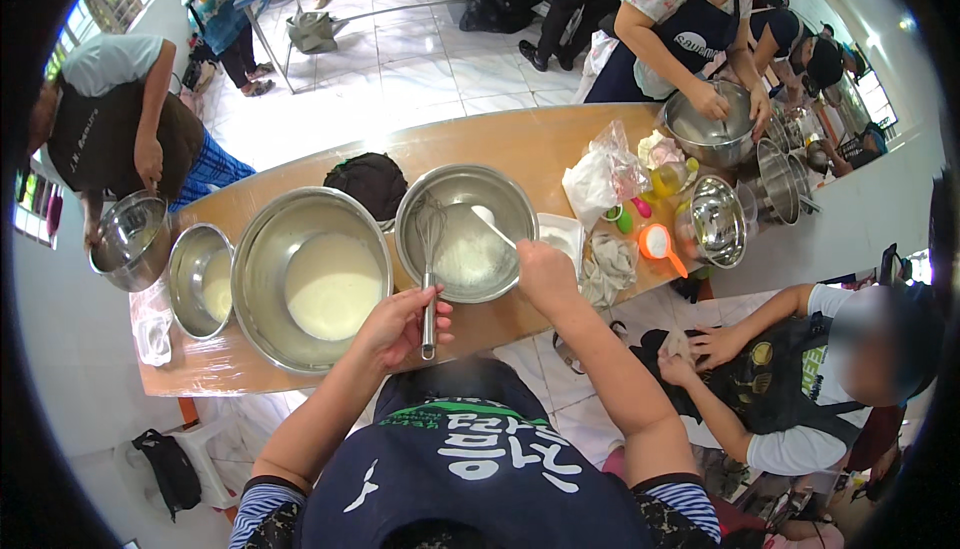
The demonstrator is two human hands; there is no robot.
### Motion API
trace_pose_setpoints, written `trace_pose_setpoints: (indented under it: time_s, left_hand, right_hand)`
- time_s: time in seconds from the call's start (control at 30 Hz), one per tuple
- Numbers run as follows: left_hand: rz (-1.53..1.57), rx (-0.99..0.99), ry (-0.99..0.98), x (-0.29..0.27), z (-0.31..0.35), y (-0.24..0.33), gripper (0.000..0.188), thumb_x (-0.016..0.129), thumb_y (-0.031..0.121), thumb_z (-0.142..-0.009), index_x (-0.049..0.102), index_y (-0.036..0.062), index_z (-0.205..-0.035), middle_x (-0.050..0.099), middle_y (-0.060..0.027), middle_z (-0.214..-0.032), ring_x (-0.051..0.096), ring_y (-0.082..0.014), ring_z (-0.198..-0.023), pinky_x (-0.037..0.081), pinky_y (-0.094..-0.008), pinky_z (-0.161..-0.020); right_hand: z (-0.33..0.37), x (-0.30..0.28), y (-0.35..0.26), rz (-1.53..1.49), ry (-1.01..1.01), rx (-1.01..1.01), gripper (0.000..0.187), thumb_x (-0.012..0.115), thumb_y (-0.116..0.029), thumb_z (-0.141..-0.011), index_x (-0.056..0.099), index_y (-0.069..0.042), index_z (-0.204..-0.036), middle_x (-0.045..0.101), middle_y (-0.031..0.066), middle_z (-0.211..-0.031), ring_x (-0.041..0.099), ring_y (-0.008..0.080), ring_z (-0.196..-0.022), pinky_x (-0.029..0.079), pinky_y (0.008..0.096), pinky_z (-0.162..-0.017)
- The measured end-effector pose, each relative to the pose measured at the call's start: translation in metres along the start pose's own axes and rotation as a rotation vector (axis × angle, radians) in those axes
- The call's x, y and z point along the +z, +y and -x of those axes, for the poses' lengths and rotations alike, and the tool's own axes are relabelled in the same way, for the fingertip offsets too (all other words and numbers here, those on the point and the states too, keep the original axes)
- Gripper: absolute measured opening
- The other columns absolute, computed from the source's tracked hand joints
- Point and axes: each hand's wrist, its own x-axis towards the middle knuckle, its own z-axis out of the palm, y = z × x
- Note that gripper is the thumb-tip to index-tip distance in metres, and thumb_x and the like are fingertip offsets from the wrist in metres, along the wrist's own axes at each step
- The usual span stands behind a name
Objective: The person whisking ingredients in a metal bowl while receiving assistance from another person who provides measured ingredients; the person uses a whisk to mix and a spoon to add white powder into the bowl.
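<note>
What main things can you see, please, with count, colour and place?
table: 1, brown, centre
middle bowl: 1, silver, table's centre
small bowl: 1, silver, table's left
large bowl: 1, silver, beside small bowl
other bowls: several, silver, table's ends
bundle: 1, black, near large bowl
scoop: 1, orange, table's right
whisk: 1, silver, over middle bowl
spoon: 1, white, over middle bowl
co-workers: several, mixed clothing, around room
left hand: 1, bare, holding whisk
right hand: 1, bare, holding spoon
</note>
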Motion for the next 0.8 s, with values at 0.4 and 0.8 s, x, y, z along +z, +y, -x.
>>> trace_pose_setpoints:
  time_s: [0.4, 0.8]
  left_hand:
    - [0.068, -0.170, -0.078, 0.008, -0.021, -0.017, 0.027, 0.051, 0.018, -0.087, 0.050, 0.0013, -0.107, 0.058, -0.0131, -0.096, 0.057, -0.0222, -0.090, 0.048, -0.0409, -0.081]
    - [-0.105, -0.166, -0.069, 0.033, -0.040, -0.034, 0.022, 0.050, 0.020, -0.088, 0.057, 0.0023, -0.100, 0.050, 0.0010, -0.069, 0.050, -0.0112, -0.062, 0.045, -0.0242, -0.058]
  right_hand:
    - [0.105, 0.016, 0.075, -1.147, 0.079, 0.927, 0.013, 0.053, -0.011, -0.083, 0.054, 0.002, -0.088, 0.055, 0.0070, -0.060, 0.054, 0.0133, -0.042, 0.043, 0.0241, -0.037]
    - [0.080, -0.014, 0.007, -1.204, -0.293, 0.792, 0.057, 0.062, -0.022, -0.080, 0.037, -0.002, -0.127, 0.059, 0.0126, -0.085, 0.061, 0.0176, -0.066, 0.049, 0.0278, -0.048]
